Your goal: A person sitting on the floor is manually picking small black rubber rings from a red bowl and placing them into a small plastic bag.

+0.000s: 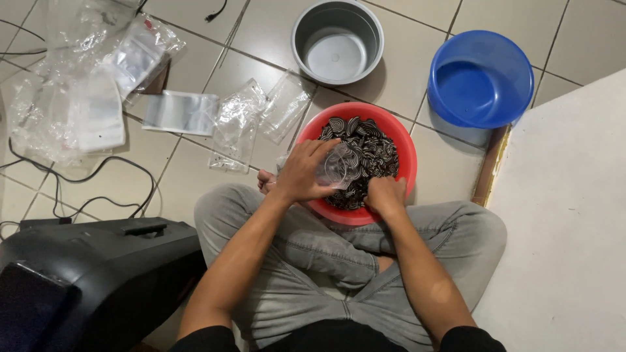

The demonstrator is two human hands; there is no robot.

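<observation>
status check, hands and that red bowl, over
Left hand holds clear bag over red bowl. Right hand down in the dark striped pieces. Nothing in the way.

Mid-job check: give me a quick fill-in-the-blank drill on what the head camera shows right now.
1. The striped black-and-white pieces lie in a ____ basin.
2. The left hand holds a clear plastic ____ over that basin.
3. The right hand reaches into the pieces, beside the ____ hand.
4. The empty basin at upper right is ____.

Missing words: red; bag; left; blue.
</observation>
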